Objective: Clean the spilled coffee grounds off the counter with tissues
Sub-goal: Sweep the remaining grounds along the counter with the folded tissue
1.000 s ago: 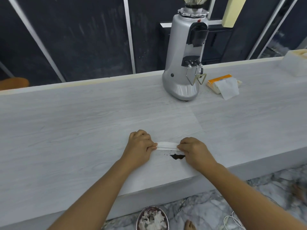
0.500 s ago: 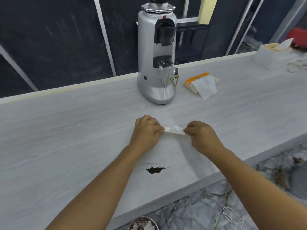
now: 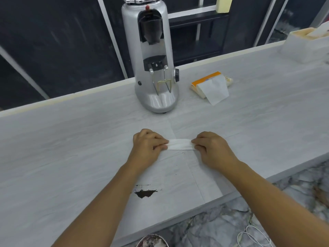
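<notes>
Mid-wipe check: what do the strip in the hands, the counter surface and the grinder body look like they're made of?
Strip: thin white tissue paper, soft creases, matte. Counter: looks like pale grey wood-grain laminate, matte; seam lines suggest panels or film, can't be sure. Grinder: silver, glossy highlights, probably painted metal, with black plastic-looking chute.

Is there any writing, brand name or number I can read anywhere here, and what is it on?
No text can be read for certain.
Tissue pack: small print at its right end, too blurred to read.
Grinder: no readable brand or label; any marks on its side dial are too small to tell.
Box at the far right: no visible lettering.
Tissue held between the left hand and right hand: plain.
</notes>
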Demonstrator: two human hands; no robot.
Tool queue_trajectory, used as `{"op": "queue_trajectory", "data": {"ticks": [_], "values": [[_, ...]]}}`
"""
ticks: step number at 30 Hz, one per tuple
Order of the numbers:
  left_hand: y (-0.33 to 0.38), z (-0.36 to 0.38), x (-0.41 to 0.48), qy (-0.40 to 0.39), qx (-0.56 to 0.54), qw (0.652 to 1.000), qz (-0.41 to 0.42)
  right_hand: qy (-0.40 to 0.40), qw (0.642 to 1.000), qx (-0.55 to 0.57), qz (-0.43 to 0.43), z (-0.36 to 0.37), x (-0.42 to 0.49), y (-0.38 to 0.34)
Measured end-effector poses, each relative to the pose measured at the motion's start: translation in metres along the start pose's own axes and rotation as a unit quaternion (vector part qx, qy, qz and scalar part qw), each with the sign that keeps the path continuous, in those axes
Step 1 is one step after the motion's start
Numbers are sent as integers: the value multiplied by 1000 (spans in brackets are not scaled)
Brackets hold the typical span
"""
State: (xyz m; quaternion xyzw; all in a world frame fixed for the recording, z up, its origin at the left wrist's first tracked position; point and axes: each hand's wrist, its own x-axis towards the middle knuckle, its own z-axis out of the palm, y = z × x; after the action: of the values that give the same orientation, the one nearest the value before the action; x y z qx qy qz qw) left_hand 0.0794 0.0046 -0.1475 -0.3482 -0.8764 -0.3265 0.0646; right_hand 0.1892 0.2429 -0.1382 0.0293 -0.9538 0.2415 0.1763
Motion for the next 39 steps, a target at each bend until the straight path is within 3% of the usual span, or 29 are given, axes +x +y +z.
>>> {"op": "queue_trajectory", "data": {"ticks": [12, 24, 32, 39], "values": [[-1, -11, 16, -63, 9, 997, 47, 66, 995, -49, 64, 22, -14, -21], [-42, -76, -50, -125, 22, 988, 88, 31, 979, -108, 170, 66, -63, -158], [-76, -121, -117, -94, 22, 992, 77, -6, 989, -61, 136, 90, -81, -224], [-69, -131, -131, -93, 36, 994, 49, -25, 989, -64, 130, 82, -70, -228]]}}
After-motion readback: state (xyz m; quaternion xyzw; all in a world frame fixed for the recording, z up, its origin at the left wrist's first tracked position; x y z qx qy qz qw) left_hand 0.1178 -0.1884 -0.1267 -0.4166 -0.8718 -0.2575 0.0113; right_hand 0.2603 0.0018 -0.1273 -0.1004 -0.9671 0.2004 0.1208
